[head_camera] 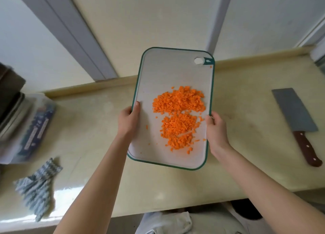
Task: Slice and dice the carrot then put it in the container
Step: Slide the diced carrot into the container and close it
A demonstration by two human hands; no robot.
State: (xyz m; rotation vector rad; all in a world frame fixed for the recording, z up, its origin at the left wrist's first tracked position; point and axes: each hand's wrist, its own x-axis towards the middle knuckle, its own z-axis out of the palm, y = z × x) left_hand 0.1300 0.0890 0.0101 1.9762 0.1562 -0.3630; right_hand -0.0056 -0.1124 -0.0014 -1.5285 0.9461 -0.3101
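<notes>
Two bare hands, one cutting board (pixel 158 72), white with a green rim, one hanging hole at its far right corner. The board is held up off the counter (pixel 88 128). The left hand (pixel 128 121) clamps the board's left edge, thumb lying flat on the top face, other fingers hidden under the board. The right hand (pixel 215 128) clamps the right edge, thumb curled over the rim; the rest of its fingers are underneath, so their spread cannot be told.

The diced carrot (pixel 178 117) sits on the board's middle in two loose heaps that nearly touch: one wider heap farther from the person, one narrower heap nearer. A handful of stray bits lie scattered around both, too small to count exactly. No whole carrot pieces visible, all fine dice.

One cleaver (pixel 297 123) lies flat on the counter well to the right of the board, grey blade pointing away, brown riveted handle toward the person, three rivets. One blue-grey striped cloth (pixel 37 186) is crumpled on the counter at near left. One clear plastic container (pixel 29 126), blurred, stands at the far left, contents unclear.
</notes>
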